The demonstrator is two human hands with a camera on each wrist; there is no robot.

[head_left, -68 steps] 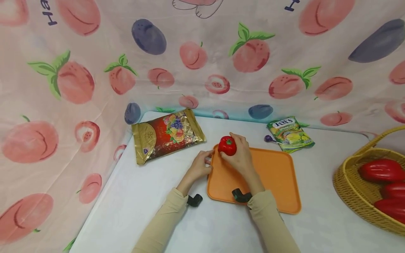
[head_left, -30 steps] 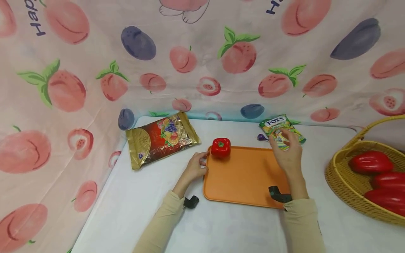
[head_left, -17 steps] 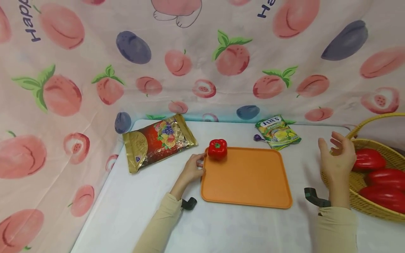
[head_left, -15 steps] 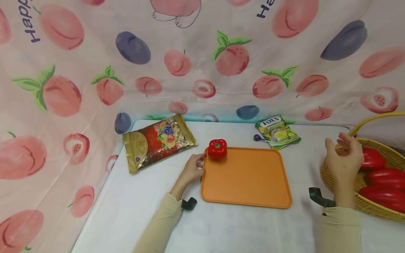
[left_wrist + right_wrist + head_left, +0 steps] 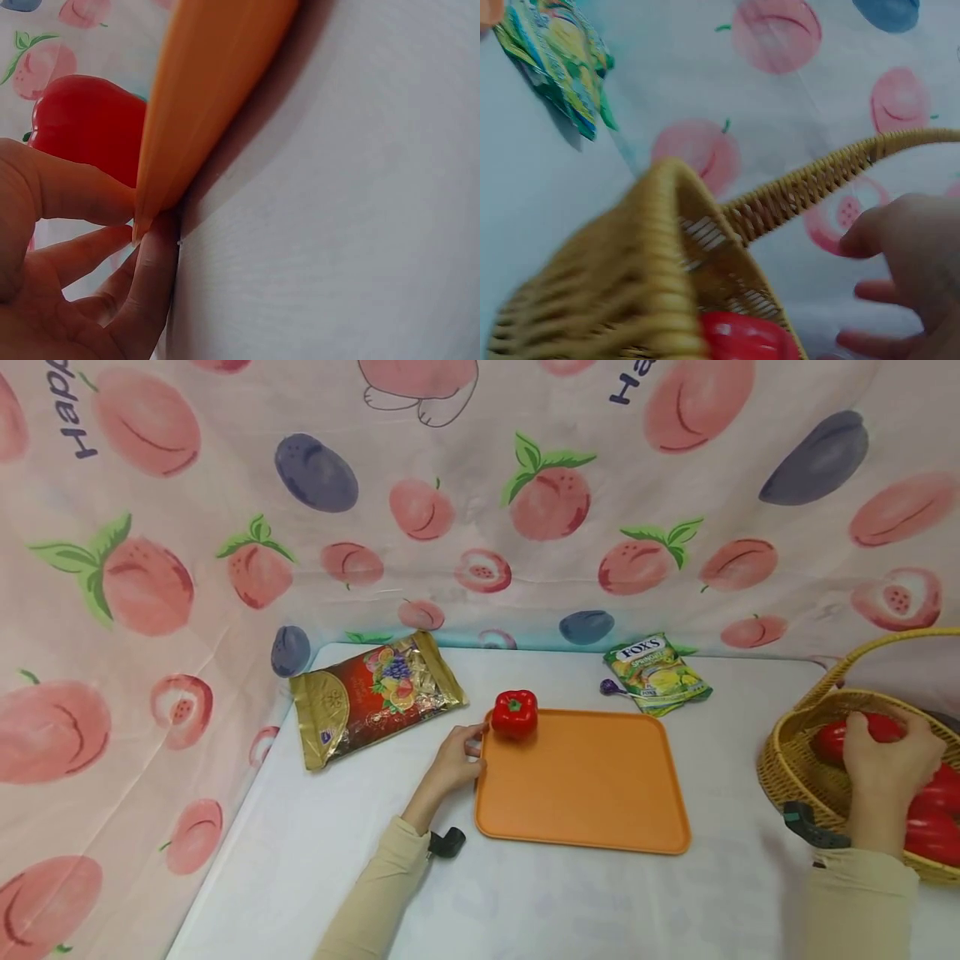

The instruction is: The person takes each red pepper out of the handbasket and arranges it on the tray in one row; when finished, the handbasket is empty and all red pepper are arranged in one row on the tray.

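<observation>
My left hand (image 5: 453, 762) pinches the left rim of an orange tray (image 5: 592, 785); the left wrist view shows the thumb above the rim and fingertips beneath it. A red bell pepper (image 5: 514, 714) sits upright in the tray's far left corner, near that hand. Over the wicker basket (image 5: 780, 762) at the right, my right hand (image 5: 892, 764) is nearest a red pepper (image 5: 830, 742), which it partly hides. In the right wrist view its fingers (image 5: 881, 292) are spread apart with nothing between them. More red peppers (image 5: 933, 835) lie in the basket beside the hand.
A gold and red packet (image 5: 378, 693) lies at the back left. Behind the tray at the right are a green FOX'S candy bag (image 5: 660, 672) and a purple lollipop (image 5: 609, 687). The basket's tall handle (image 5: 847, 668) arches up on its far side. Fruit-print cloth hangs behind the table.
My right hand has let go of the bell pepper in the tray corner and moved right, past the candy bag, to over the basket. The left hand stays at the tray rim.
</observation>
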